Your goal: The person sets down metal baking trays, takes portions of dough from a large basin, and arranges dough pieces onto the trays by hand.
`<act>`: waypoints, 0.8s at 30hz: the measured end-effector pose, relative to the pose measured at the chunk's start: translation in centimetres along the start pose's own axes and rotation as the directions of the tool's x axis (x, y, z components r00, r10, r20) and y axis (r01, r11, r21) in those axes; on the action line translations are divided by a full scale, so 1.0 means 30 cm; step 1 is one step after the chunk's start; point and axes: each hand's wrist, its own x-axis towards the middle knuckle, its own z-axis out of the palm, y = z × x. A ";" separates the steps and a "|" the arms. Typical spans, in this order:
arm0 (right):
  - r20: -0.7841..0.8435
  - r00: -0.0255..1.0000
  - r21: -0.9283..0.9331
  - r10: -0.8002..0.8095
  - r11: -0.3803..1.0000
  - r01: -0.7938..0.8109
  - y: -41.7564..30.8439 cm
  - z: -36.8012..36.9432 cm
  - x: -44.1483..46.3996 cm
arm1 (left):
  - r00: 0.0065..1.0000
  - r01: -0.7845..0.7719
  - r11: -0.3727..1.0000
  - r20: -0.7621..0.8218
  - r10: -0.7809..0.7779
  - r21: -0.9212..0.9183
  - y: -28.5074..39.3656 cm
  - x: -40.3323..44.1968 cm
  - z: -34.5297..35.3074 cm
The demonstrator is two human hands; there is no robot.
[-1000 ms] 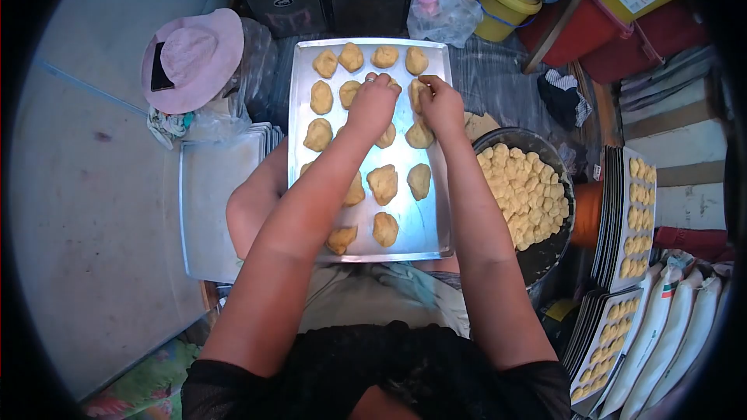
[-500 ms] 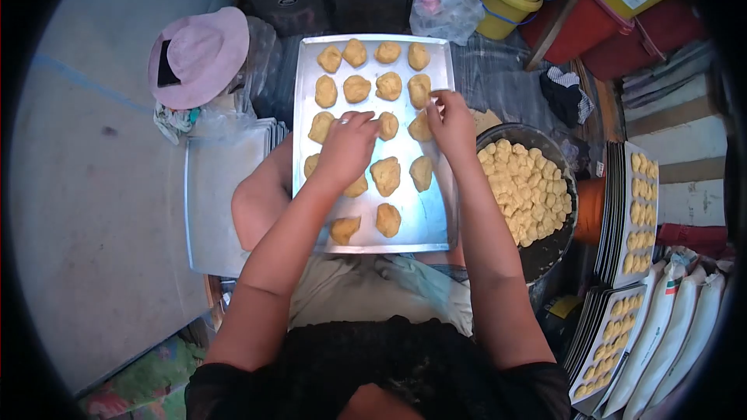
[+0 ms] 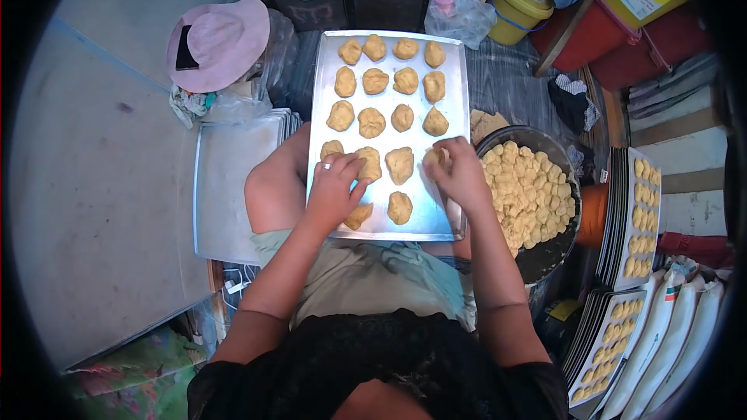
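A metal tray [image 3: 436, 227] lies across the lap, bearing several rows of yellowish dough lumps [image 3: 371, 122]. My left hand [image 3: 336, 187], with a ring on one finger, rests over the tray's lower left, its fingers apart and touching a lump [image 3: 369, 164]. At the tray's right side, the fingers of my right hand [image 3: 459, 175] close round another dough lump [image 3: 436, 159], which they partly hide. Right of the tray stands a dark round basin [image 3: 545, 260] heaped with smaller dough pieces [image 3: 529, 194].
Stacked trays [image 3: 226, 210] lie at the left, below a pink hat [image 3: 226, 39]. Racked trays of shaped dough [image 3: 640, 218] stand at the right, beside white sacks [image 3: 661, 327]. Yellow buckets [image 3: 517, 12] and red bins [image 3: 572, 31] are at the back right.
Both hands have moved down the tray, from its upper rows to its lower rows. The view has shifted, so the tray appears farther right.
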 end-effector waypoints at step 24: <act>-0.005 0.911 -0.004 -0.413 0.911 0.413 -0.229 0.336 -0.201 | 0.983 0.163 0.986 -0.078 -0.166 -0.043 -0.077 -0.163 -0.004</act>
